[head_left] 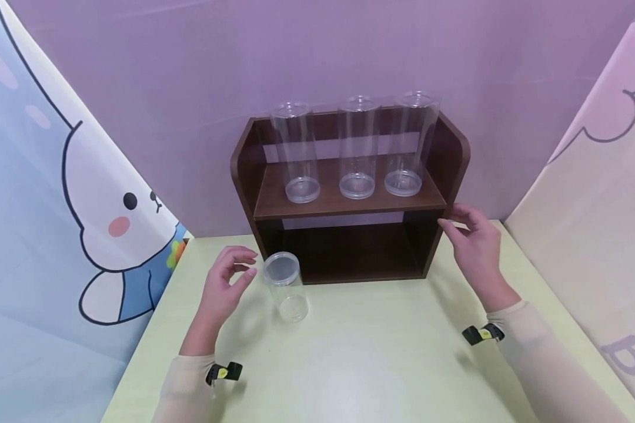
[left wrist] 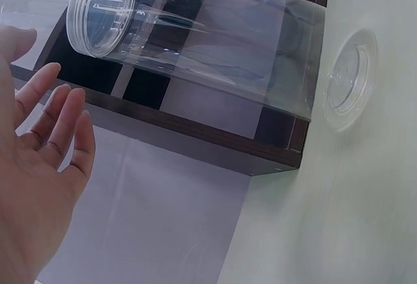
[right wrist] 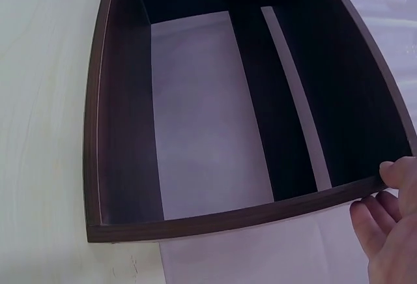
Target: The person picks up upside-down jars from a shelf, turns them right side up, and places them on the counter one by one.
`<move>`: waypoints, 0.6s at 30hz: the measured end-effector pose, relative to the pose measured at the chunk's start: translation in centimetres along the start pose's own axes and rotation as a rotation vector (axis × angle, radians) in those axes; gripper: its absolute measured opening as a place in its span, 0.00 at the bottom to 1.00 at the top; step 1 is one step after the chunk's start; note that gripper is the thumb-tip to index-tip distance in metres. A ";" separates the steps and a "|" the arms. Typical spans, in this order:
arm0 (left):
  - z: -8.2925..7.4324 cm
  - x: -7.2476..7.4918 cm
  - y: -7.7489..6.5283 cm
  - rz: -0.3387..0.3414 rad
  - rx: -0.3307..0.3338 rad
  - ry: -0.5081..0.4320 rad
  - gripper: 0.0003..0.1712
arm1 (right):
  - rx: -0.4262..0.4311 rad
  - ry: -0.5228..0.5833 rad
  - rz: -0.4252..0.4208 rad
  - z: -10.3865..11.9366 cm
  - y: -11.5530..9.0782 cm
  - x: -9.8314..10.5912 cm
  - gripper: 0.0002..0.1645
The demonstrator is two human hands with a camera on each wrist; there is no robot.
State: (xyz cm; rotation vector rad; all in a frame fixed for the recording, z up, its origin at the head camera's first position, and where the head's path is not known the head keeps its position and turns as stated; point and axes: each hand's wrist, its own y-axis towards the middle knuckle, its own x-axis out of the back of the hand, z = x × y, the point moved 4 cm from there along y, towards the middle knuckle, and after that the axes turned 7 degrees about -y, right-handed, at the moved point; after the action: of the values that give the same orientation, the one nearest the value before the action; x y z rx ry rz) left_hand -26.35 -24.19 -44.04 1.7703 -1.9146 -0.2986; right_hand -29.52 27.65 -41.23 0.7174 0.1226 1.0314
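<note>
A clear plastic jar [head_left: 292, 294] with a round lid [left wrist: 101, 14] stands upright on the table, by the left front corner of a dark brown two-tier shelf [head_left: 349, 205]. To its left is my left hand [head_left: 226, 284], thumb and fingers apart with nothing between them. In the left wrist view the left hand [left wrist: 45, 141] stays clear of the jar. My right hand [head_left: 475, 244] holds the front edge of the shelf's right side panel. In the right wrist view, the thumb [right wrist: 395, 174] lies at one face of that edge and the fingers [right wrist: 373, 222] at the other.
Three tall clear jars stand in a row on the upper tier: left jar [head_left: 303, 190], middle jar [head_left: 357, 185], right jar [head_left: 403, 183]. Purple cloth [head_left: 164, 76] hangs behind the shelf, with printed cloths at both sides. The pale table [head_left: 360, 352] spreads in front.
</note>
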 end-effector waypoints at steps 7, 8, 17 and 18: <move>-0.3 0.0 -0.1 -0.002 -0.028 -0.002 0.14 | -0.032 -0.004 -0.003 -0.2 0.0 0.0 0.18; -0.4 0.0 0.0 -0.002 -0.027 -0.010 0.14 | -0.033 -0.008 -0.003 -0.2 0.0 0.0 0.18; -1.3 -0.3 0.3 0.012 -0.071 0.007 0.14 | -0.042 -0.014 0.003 -0.4 -0.1 0.1 0.18; -1.4 -0.4 0.4 0.015 -0.077 0.007 0.14 | -0.044 -0.013 0.003 -0.4 -0.1 0.0 0.18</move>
State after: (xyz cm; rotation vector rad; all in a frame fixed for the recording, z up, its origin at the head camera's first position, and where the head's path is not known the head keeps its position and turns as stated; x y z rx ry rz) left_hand -25.97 -23.48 -42.76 1.7041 -1.8853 -0.3552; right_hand -29.62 27.88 -41.56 0.6849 0.0874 1.0291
